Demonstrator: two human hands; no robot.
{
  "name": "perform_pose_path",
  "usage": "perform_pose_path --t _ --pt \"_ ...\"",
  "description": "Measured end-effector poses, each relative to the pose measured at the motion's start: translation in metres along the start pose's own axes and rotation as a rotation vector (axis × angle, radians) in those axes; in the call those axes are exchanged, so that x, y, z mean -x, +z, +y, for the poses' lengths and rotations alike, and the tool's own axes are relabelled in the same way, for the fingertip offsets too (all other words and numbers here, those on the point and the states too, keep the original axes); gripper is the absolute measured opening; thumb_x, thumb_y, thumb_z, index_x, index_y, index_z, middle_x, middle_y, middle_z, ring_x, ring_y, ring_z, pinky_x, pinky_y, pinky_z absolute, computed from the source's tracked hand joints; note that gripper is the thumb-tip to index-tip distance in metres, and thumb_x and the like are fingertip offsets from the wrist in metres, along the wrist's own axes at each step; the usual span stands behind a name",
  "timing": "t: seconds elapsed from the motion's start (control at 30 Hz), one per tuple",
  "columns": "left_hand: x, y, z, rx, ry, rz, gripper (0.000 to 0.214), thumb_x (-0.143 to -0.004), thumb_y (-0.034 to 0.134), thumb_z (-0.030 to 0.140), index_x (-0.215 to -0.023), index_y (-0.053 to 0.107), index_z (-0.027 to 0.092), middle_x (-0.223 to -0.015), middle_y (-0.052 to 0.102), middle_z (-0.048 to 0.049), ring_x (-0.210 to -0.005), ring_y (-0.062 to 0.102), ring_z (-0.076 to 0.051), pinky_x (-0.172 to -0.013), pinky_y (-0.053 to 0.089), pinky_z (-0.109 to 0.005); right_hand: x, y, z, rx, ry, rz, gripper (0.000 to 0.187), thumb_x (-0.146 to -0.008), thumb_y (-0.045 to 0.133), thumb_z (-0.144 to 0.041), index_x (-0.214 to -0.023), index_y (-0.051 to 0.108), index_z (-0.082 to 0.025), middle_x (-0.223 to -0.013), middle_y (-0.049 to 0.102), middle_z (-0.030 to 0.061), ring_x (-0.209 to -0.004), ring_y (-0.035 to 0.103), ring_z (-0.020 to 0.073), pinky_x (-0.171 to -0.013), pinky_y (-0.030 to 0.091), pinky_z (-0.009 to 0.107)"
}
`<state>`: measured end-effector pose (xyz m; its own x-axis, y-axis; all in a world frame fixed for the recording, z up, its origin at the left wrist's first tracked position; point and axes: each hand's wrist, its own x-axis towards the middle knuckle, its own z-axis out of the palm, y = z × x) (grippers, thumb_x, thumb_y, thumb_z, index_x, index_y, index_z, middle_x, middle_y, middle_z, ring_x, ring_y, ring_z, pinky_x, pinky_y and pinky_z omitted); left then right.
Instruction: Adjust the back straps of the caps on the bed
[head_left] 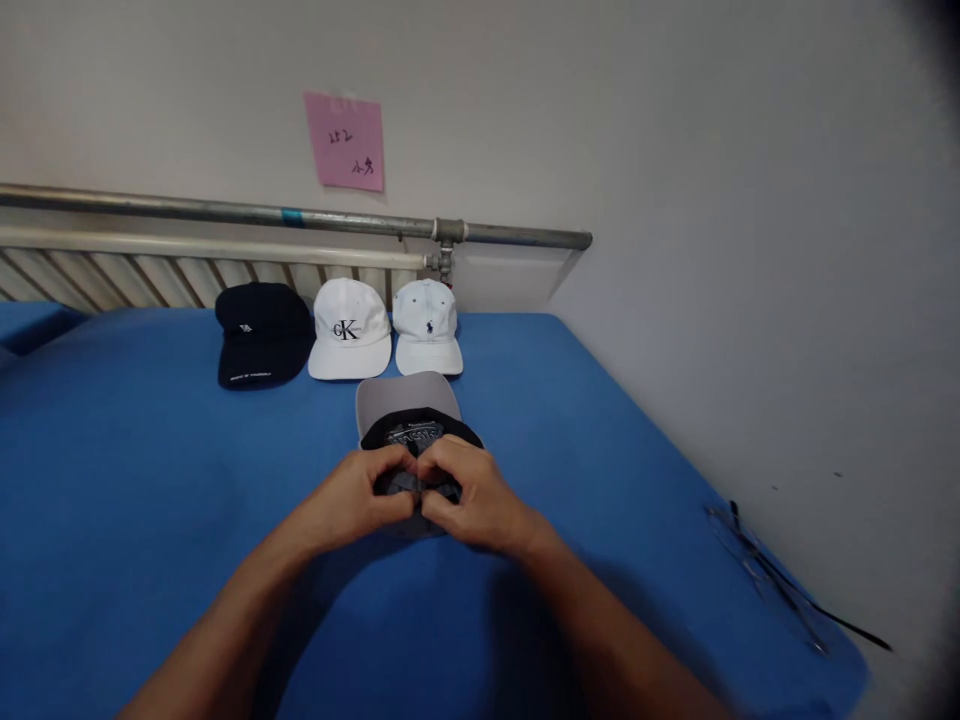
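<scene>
Grey cap (417, 436), brim away; left hand (354, 496), right hand (480, 490), each grip pinching rear. Beyond, in row: black cap (264, 330), lettered white cap (349, 332), emblemed white cap (427, 330).

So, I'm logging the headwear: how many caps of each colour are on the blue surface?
White caps: 2
Dark cap: 1
Grey cap: 1
Total: 4

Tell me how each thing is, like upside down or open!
Gray cap: inside facing up
Black cap: right way up
White lettered cap: right way up
White small-logo cap: right way up
Left hand: curled
Right hand: curled
Glasses: blurred, can't tell if folded
Pink note: stuck up
</scene>
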<state>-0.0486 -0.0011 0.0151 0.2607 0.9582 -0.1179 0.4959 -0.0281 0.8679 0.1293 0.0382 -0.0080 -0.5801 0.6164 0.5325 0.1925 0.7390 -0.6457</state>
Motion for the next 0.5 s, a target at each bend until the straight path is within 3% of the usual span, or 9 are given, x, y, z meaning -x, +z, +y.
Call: perform_pose_path --t 0.2,0.5 --pt "-0.0029 -0.0001 -0.0035 0.034 0.004 0.052 0.014 -0.072 0.058 0.024 -0.083 0.063 0.017 -0.069 0.054 0.0023 -0.063 0.045 -0.013 -0.055 0.035 -0.023 -0.0008 0.0031 0.0036 -0.056 0.095 0.043 0.015 -0.065 0.053 -0.01 -0.074 0.051 -0.021 -0.072 0.055 -0.0019 -0.068 0.052 0.0134 -0.066 0.044 0.026" --pt "-0.0021 0.0036 -0.0022 -0.213 0.024 0.126 0.009 -0.073 0.054 0.022 -0.076 0.059 0.016 -0.067 0.056 0.0025 -0.062 0.05 -0.014 -0.056 0.034 -0.024 -0.0014 0.0033 -0.0054 0.166 -0.003 -0.044 0.017 -0.072 0.052 -0.007 -0.084 0.057 -0.019 -0.082 0.064 0.0025 -0.078 0.055 0.0168 -0.075 0.043 0.03"
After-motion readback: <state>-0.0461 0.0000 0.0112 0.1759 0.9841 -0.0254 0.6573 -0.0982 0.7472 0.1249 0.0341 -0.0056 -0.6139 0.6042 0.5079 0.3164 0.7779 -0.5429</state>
